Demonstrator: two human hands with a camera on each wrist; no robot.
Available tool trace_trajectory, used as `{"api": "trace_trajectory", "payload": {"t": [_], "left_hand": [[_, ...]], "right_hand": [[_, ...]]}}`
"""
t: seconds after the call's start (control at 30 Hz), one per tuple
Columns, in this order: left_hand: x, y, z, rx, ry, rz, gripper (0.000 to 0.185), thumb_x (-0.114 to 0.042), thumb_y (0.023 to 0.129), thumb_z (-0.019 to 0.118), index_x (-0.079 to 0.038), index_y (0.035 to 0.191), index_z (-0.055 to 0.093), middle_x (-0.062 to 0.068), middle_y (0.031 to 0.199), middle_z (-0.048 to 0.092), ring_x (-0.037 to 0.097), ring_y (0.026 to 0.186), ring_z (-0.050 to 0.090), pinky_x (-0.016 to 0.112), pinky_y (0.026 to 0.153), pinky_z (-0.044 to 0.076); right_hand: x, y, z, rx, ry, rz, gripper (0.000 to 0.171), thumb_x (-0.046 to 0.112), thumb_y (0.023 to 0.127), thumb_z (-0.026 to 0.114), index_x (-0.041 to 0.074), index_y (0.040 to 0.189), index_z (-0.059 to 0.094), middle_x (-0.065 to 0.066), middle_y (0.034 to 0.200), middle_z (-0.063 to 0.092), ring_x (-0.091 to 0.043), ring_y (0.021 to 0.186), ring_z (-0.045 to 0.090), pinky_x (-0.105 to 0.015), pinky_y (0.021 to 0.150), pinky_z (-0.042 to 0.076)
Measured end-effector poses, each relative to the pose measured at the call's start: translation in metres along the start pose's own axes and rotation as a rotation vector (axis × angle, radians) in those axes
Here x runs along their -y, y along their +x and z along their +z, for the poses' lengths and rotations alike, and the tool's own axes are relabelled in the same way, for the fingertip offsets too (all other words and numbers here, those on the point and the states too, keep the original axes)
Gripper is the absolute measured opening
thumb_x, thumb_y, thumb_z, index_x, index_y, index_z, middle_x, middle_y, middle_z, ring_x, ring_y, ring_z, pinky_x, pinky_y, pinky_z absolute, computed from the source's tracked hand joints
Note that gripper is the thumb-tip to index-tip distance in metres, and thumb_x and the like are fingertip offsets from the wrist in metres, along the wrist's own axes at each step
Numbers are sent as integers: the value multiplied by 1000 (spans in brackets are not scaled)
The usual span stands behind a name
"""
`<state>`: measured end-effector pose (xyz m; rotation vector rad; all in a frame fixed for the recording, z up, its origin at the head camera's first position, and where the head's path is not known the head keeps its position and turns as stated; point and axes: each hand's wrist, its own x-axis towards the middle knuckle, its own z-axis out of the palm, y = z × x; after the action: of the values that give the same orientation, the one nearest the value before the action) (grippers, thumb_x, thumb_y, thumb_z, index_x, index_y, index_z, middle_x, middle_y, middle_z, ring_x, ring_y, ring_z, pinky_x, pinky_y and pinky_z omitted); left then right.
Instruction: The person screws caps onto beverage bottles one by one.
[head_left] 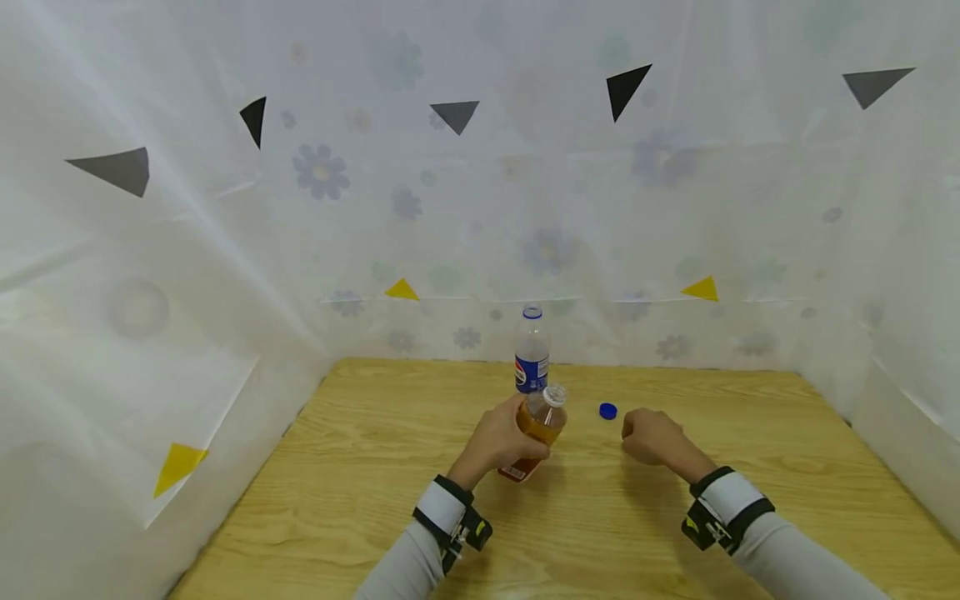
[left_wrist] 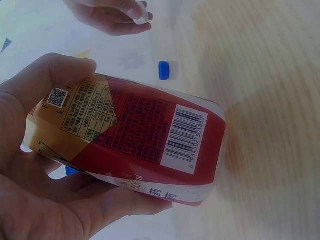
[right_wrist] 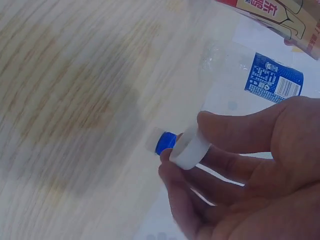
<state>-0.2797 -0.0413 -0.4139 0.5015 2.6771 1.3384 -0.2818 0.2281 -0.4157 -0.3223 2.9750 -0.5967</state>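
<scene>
at the centre of the head view the left hand clasps a tilted tea bottle, uncapped, holding amber liquid, with a red-and-tan label and barcode. the right hand pinches a white cap. a blue cap lies between them on the wooden table, in front of a blue-labelled clear bottle.
</scene>
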Motion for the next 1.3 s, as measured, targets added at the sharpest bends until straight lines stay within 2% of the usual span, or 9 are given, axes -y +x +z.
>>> {"api": "trace_trajectory", "payload": {"t": [0.13,0.37,0.53,0.67,0.8,1.03,1.3], "left_hand": [[1,0,0,-1,-4,-6,68,-21,75,89,-13,134,57,7,122,70,27,109,68,50,94,55],[0,1,1,1,16,-4,69,-21,74,89,-13,134,57,7,121,70,26,107,68,48,92,56],[0,2,1,5,19,-10,68,-21,75,89,-13,134,57,6,122,70,25,108,68,48,93,56],[0,4,1,8,26,-5,69,-21,76,89,-13,136,56,7,123,70,25,107,69,47,94,56],[1,4,2,4,38,-3,71,-22,76,89,-12,137,55,7,123,70,24,106,69,47,92,56],[0,1,2,0,32,-13,71,-22,74,89,-11,137,56,8,122,70,24,104,69,45,90,57],[0,2,1,-3,13,-13,71,-22,75,89,-12,137,56,9,122,70,26,105,69,49,92,56]], "right_hand": [[5,-2,-1,-53,59,-51,23,10,90,67,-7,106,68,-19,100,70,-30,84,67,-46,72,56],[30,-5,-16,-215,162,-116,22,23,97,67,3,106,71,-15,97,73,-28,82,70,-39,64,56],[59,-12,-31,-309,272,-176,22,20,98,68,3,111,68,-12,100,73,-24,81,71,-33,62,55],[82,-19,-38,-379,285,-250,21,15,95,71,4,113,70,-13,104,73,-25,85,72,-37,67,58],[97,-21,-38,-400,279,-309,23,9,93,72,3,115,71,-16,105,72,-29,86,73,-43,71,60],[106,-19,-30,-380,289,-317,26,-1,92,69,2,118,71,-17,106,72,-27,85,72,-41,71,60],[110,-16,-28,-383,268,-344,29,-9,90,65,3,116,73,-18,114,73,-33,92,73,-46,77,60]]}}
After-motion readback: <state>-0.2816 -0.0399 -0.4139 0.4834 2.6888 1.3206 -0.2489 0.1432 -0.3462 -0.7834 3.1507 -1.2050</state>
